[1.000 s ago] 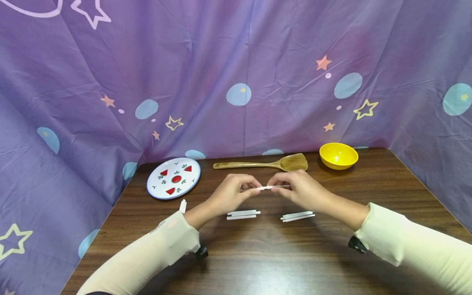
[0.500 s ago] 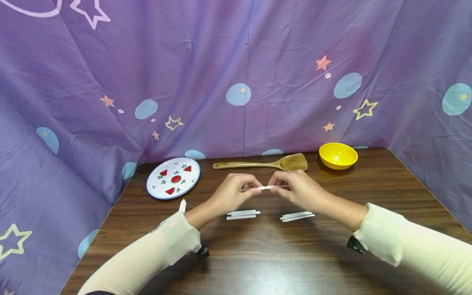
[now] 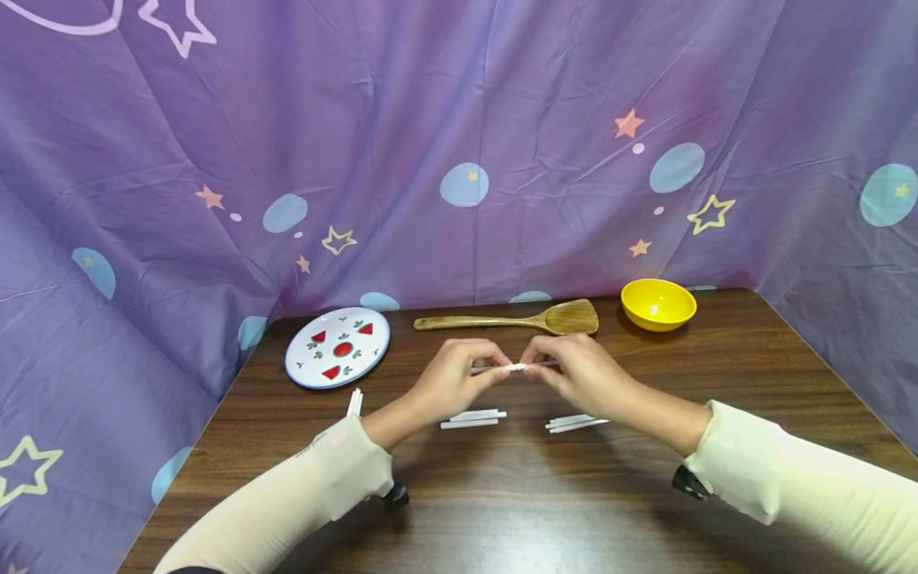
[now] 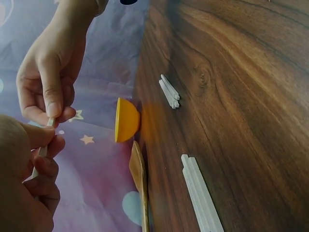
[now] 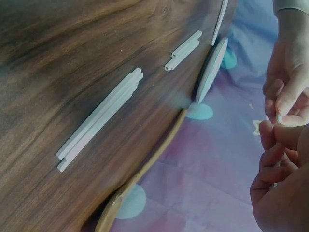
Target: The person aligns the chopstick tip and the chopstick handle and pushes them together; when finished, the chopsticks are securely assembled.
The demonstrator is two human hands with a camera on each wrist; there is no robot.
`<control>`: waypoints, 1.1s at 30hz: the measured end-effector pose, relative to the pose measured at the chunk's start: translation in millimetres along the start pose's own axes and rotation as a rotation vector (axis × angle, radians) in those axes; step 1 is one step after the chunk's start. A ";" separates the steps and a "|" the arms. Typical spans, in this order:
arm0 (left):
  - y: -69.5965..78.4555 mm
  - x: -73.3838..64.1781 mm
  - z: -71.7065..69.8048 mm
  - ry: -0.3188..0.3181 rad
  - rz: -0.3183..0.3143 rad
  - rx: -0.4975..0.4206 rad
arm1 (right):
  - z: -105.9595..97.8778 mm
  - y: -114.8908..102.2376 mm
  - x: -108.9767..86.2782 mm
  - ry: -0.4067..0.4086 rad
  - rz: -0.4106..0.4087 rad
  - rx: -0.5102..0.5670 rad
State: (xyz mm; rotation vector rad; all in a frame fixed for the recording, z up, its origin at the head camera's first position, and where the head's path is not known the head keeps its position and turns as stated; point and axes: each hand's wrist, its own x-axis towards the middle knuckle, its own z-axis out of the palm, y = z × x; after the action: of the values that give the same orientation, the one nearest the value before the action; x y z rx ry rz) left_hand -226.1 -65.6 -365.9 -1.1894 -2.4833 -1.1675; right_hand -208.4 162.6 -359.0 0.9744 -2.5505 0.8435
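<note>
A thin white stick [image 3: 515, 367] is held level above the middle of the table, running between both hands. My left hand [image 3: 459, 375] pinches it with thumb and fingertips from the left. From the other side my right hand [image 3: 584, 371] pinches it the same way, fingertips close to the left ones. Fingers cover most of the stick, and I cannot tell whether it is one piece or two meeting end to end. Below the hands lie two small groups of similar white sticks, a left group [image 3: 473, 419] and a right group [image 3: 574, 422].
More white sticks [image 3: 355, 401] lie beside my left wrist, partly hidden by it. A plate with watermelon patterns [image 3: 342, 328] stands at the back left. Behind the hands is a wooden spatula [image 3: 502, 321], with a yellow bowl [image 3: 658, 307] to its right. A purple curtain [image 3: 402, 159] borders the table.
My right hand and forearm have shifted very slightly left, and the sleeve with them. Both hands keep pinching the stick, with less of it showing between the fingertips.
</note>
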 end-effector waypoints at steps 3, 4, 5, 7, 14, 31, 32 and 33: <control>1.2 -0.2 0.2 0.007 0.015 -0.001 | 1.4 -1.2 -0.8 0.017 0.000 -0.008; 1.5 -0.3 0.3 0.009 0.018 0.001 | 1.8 -1.7 -1.1 0.020 -0.001 -0.007; 1.6 -0.4 0.5 0.011 0.020 0.004 | 2.4 -1.9 -1.4 0.023 0.000 -0.010; 1.6 -0.7 1.1 0.013 0.022 0.011 | 3.7 -2.3 -2.2 0.028 0.000 -0.012; 0.3 -1.6 4.3 0.013 0.031 0.021 | 7.4 -1.0 -3.9 0.028 0.003 -0.008; -3.7 -8.1 1.4 0.032 -0.127 -0.042 | -1.4 17.5 -1.3 0.030 0.060 0.137; -4.7 -9.0 1.3 0.036 -0.149 -0.065 | -2.7 18.7 -1.0 0.037 0.089 0.145; -5.7 -10.1 1.6 0.039 -0.169 -0.087 | -3.8 19.9 -0.5 0.045 0.114 0.153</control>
State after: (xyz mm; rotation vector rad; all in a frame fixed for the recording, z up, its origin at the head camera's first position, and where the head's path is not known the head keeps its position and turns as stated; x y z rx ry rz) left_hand -223.0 -72.7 -374.8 -0.9811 -2.5695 -1.3403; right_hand -221.3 177.2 -364.7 0.8474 -2.5541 1.0932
